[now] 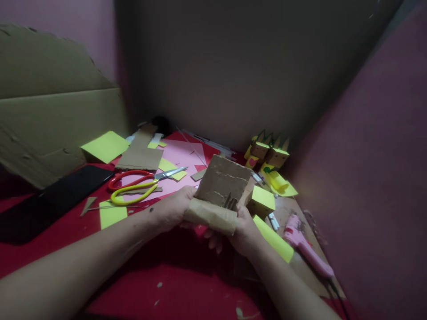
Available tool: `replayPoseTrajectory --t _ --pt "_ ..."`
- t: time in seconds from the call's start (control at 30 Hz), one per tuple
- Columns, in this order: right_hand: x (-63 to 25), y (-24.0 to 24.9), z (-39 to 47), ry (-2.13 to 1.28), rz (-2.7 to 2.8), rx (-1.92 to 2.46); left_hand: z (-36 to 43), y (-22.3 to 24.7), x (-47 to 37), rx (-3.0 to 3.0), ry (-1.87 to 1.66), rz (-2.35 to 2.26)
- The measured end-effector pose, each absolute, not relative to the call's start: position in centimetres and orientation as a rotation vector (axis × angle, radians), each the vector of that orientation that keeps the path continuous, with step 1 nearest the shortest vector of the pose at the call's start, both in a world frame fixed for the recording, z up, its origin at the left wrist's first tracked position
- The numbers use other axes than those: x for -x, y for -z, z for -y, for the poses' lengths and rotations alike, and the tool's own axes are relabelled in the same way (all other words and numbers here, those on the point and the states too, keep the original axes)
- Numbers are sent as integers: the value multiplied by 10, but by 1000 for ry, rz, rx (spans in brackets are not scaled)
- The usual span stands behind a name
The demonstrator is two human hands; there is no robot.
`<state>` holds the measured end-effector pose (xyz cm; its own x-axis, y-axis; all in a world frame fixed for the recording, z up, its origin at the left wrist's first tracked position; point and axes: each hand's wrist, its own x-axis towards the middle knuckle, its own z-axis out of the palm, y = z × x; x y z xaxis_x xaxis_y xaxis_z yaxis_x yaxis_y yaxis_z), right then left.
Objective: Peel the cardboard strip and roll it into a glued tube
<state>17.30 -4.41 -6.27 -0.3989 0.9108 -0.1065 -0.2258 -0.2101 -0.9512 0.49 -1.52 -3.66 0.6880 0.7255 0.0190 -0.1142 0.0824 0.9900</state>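
Between both hands I hold a creased piece of cardboard (223,180) above the table, its near edge covered by a rolled or folded tan strip (211,216). My left hand (180,205) grips the left end, thumb on top and fingers mostly underneath. At the right end, my right hand (243,229) is closed round it, and some fingertips show below. Just beyond my right hand is a small box with a yellow top (262,199). Scissors with red and yellow handles (147,182) lie left of the cardboard, blades half apart.
A pink glue gun (305,244) rests on a board at the right, its cord trailing forward. Two small cardboard figures (270,153) stand at the back right. At left are a black phone or tablet (56,200) and a large cardboard sheet (60,115). Yellow paper (106,146) and scraps lie about.
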Motion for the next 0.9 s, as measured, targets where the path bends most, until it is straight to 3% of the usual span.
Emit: replayPoseTrajectory --t 0.43,0.9 --pt "-168 52 45 -1829 993 949 14 8 4 -1427 -708 -542" --pt "-171 59 47 -1654 1135 898 15 25 1 -1473 -852 -853"
